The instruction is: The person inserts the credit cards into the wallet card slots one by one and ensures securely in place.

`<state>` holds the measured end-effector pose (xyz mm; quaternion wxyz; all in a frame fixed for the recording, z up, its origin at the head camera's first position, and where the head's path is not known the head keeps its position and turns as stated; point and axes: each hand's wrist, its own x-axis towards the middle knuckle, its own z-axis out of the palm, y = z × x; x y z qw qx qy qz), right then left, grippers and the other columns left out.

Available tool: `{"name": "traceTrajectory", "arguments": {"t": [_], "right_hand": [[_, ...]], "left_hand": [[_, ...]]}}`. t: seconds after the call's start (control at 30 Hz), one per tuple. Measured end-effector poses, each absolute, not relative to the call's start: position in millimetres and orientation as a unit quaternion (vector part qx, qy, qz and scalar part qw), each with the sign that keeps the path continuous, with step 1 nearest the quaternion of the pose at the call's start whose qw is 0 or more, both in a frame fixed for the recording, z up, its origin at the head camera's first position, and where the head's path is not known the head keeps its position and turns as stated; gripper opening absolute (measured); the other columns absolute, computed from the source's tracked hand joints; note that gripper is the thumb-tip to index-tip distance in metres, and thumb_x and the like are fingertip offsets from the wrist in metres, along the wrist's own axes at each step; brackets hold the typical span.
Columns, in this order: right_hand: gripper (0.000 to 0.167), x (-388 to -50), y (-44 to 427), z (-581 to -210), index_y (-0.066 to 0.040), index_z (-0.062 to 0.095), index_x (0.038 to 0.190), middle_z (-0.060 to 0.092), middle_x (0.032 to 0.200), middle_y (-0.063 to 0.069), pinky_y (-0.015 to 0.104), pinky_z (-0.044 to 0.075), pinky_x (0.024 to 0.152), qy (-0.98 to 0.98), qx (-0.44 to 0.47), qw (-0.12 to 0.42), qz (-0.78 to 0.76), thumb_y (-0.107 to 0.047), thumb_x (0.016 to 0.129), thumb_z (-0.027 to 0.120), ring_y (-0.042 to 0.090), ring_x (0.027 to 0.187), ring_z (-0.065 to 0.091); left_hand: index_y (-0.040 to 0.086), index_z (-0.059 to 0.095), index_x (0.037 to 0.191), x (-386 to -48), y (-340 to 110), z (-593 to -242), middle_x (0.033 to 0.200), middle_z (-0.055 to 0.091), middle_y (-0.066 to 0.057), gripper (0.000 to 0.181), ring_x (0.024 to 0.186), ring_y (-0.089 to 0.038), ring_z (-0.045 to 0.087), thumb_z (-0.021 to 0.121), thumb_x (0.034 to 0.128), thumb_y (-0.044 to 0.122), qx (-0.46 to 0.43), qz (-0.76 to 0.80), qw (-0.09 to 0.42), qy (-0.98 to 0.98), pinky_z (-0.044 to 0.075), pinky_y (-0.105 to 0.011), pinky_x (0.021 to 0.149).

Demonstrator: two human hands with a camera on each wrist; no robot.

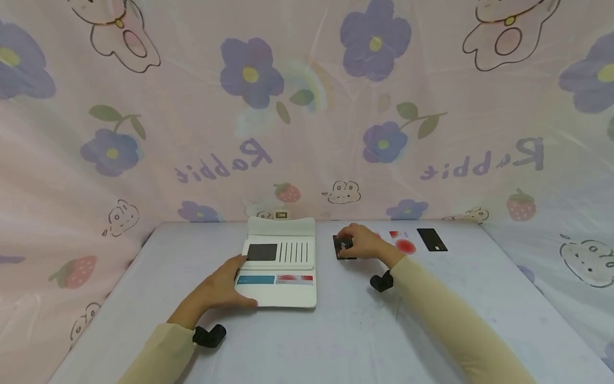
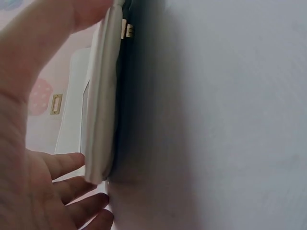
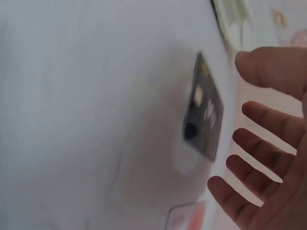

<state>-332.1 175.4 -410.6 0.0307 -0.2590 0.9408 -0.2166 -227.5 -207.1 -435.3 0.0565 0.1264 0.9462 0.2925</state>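
A white wallet (image 1: 278, 296) lies unfolded on the table, with a blue card (image 1: 256, 279) and a red-and-white card (image 1: 299, 280) in its lower slots. My left hand (image 1: 220, 288) rests at the wallet's left edge, thumb at the lower corner; in the left wrist view the hand (image 2: 43, 182) spans the wallet's side (image 2: 103, 100). To the right of the wallet, my right hand (image 1: 364, 242) is over a dark card (image 1: 341, 245). The right wrist view has this card (image 3: 206, 112) beside the right hand (image 3: 273, 158), whose fingers are spread and apart from it.
Right of the right hand lie a red-and-white card (image 1: 405, 246) and a black card (image 1: 432, 240). A patterned curtain (image 1: 307, 133) hangs behind the white table (image 1: 307, 346). Each wrist wears a black device.
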Motion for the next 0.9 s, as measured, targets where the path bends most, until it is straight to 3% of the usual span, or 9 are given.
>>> {"name": "traceTrajectory", "arguments": {"t": [0.37, 0.67, 0.9], "right_hand": [[0.056, -349.7, 184.6, -423.1, -0.009, 0.063, 0.123, 0.060, 0.118, 0.014, 0.051, 0.047, 0.094, 0.951, -0.252, 0.044, -0.172, -0.033, 0.074, 0.077, 0.029, 0.108, 0.054], [0.064, -352.5, 180.9, -419.4, -0.005, 0.059, 0.127, 0.058, 0.121, 0.015, 0.049, 0.044, 0.101, 0.950, -0.260, 0.061, -0.164, -0.030, 0.072, 0.080, 0.031, 0.112, 0.051], [0.066, -353.8, 177.8, -418.8, -0.004, 0.059, 0.128, 0.055, 0.120, 0.015, 0.049, 0.044, 0.099, 0.952, -0.248, 0.077, -0.159, -0.030, 0.072, 0.081, 0.030, 0.111, 0.049]], "left_hand": [[0.001, 0.029, 0.148, -226.8, -201.6, -433.3, 0.151, 0.035, -0.019, 0.127, 0.136, -0.036, 0.039, 0.087, 0.0514, 0.060, 0.105, 0.263, 0.066, 0.957, 0.035, -0.057, 0.109], [0.002, 0.030, 0.148, -225.1, -199.2, -430.7, 0.150, 0.038, -0.018, 0.126, 0.133, -0.033, 0.042, 0.087, 0.0514, 0.060, 0.097, 0.251, 0.071, 0.961, 0.038, -0.057, 0.107], [0.003, 0.030, 0.148, -225.9, -199.3, -432.3, 0.151, 0.037, -0.017, 0.127, 0.135, -0.034, 0.041, 0.087, 0.0503, 0.060, 0.091, 0.251, 0.072, 0.961, 0.037, -0.058, 0.107]]}}
